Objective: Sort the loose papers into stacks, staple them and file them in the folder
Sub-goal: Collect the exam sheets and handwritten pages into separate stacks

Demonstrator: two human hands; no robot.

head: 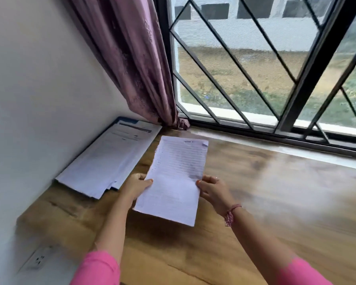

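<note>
White lined papers (174,177), centre frame: your left hand (137,186) and right hand (213,187) each pinch an edge. Sorting underway; next, square them onto the stack (103,161) at left.

A sheaf of lined, handwritten papers (174,177) is held above the wooden desk, tilted with its far end higher; its top right corner is dog-eared and its left edge looks ragged. To its left, against the wall, a second stack of white papers (103,161) lies flat on a blue folder (116,185), whose edges show at the far and near ends. The top sheet there bears a printed blue header.
</note>
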